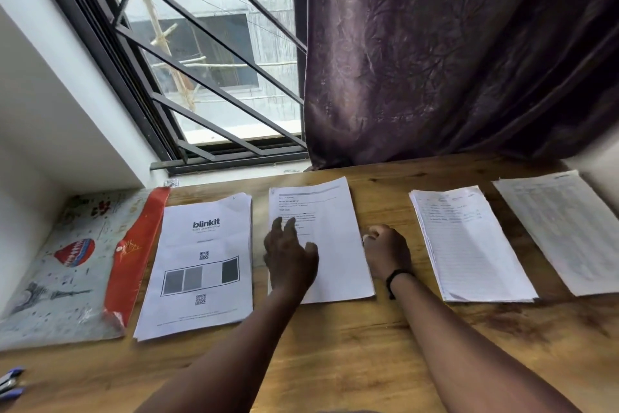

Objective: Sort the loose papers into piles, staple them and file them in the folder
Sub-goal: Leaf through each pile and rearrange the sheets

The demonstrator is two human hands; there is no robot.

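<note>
- Middle pile of papers [321, 238] sits dead centre of the frame on the wooden table [335, 345], plain text sheet on top.
- My left hand [289, 255] lies on that pile's left edge, fingers spread and fairly straight, not gripping anything.
- My right hand [385, 252] is at the pile's right edge, fingers curled in. Honestly can't tell if they've got the paper edge pinched or are just resting there. Black wristband [397, 278] on that wrist.
- Left of centre: the blinkit pile [201, 265], QR codes and grey boxes on the top sheet.
- Right of centre: a lined handwritten pile [469, 245], and at the far right edge a pile with a printed table [562, 231].
- Far left: the folder [67, 265], illustrated cover with a red flap, just beside the blinkit pile.
- Bottom left corner: blue stapler [11, 382], partly cut off.
- Upper frame: barred window [201, 61] left, purple curtain [452, 54] right.
</note>
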